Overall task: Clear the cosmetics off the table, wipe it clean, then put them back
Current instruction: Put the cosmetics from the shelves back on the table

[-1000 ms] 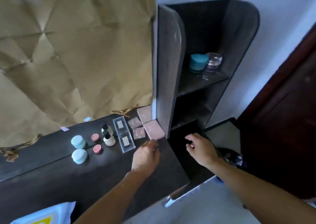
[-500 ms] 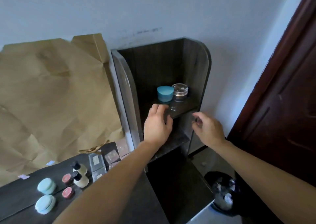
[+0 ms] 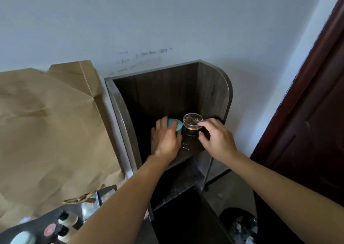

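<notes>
On shelf (image 3: 189, 151), teal jar (image 3: 178, 126) lies under left grip (image 3: 164, 139).

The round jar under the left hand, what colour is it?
The jar is teal blue; the head view, the only one, shows it beneath the left hand.

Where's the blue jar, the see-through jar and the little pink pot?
The round blue jar (image 3: 177, 127): head view, the uncovered right part of its lid.
The round clear jar (image 3: 192, 120): head view, the middle of its lid.
The small round pink pot (image 3: 49, 230): head view, the middle of its top.
</notes>
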`<state>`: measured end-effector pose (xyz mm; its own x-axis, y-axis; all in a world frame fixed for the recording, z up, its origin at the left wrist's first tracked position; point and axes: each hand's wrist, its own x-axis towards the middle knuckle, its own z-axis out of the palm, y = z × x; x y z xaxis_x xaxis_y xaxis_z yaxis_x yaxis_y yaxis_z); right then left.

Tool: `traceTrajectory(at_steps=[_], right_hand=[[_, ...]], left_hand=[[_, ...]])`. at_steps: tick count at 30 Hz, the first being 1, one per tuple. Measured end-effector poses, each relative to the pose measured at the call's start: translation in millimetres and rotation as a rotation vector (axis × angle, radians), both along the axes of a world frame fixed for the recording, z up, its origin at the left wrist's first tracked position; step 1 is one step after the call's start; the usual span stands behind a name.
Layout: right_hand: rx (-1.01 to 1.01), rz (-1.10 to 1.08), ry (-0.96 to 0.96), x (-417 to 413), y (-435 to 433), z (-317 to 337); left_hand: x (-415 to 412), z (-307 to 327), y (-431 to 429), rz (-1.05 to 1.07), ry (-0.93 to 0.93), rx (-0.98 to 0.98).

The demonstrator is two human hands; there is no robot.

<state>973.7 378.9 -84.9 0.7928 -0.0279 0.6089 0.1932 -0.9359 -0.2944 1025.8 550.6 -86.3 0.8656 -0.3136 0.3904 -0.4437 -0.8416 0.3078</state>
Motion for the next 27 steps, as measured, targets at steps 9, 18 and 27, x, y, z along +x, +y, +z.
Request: traceTrajectory(at_steps=[9,18,27], right_hand=[[-0.388,-0.097,0.488,62.0,26.2,35.8],[-0.287,0.036,0.663,62.7,17.8,46.2],[-0.002,0.191,0.401,7.0,-1.4,21.8]], left_hand=[[-29.1,-1.8,13.4,0.099,0.179,-0.202],[-54.6,5.3,14.1,0.212,0.175,-0.302],[-124.0,-13.5,13.2,0.219,0.083,-0.275]])
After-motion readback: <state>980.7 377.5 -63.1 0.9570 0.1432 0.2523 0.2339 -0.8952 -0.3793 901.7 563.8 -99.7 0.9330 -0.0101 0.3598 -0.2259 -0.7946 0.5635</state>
